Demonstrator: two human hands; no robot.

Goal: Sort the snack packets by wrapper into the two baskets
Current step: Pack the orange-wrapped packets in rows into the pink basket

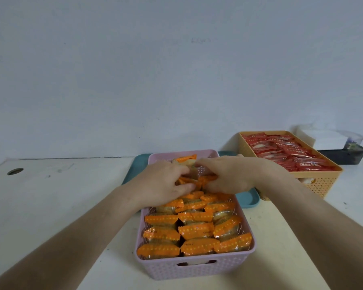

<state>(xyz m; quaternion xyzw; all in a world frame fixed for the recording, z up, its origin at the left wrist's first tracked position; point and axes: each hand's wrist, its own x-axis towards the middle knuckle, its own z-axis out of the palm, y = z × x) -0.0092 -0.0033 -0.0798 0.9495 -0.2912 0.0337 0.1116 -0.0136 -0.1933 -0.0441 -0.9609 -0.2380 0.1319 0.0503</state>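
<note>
Surface (61, 195) is white, w/ a teal tray (247, 198) lying under the far end of the pink basket; no loose packets show anywhere on either.

Pink basket (193, 266) sits front-centre, nearest the person, packed w/ orange packets (195, 231) in rough rows from the near wall to about the middle. Far end looks less settled: one orange packet (186, 159) is propped up against the back wall.

Yellow basket (319, 183) stands to the right and further back, just beside the tray, filled w/ red packets (285, 153) nearly to the rim. No orange among them as far as I can see, and no red in the pink one.

Both hands are down in the pink basket's far half. Left hand (164, 183) has fingers curled onto orange packets; right hand (226, 174) reaches across w/ fingers bent over the same bunch. Each grip looks closed on or pressing packets, but whether they're lifting or just tidying, can't tell; fingertips are hidden.

Behind the yellow basket: a white box (325, 137) on a dark tray (344, 154), not part of the job.

Judgement: sort looks approx. done, both colours separated. What's left is prob. just seating the last orange ones at the back.
</note>
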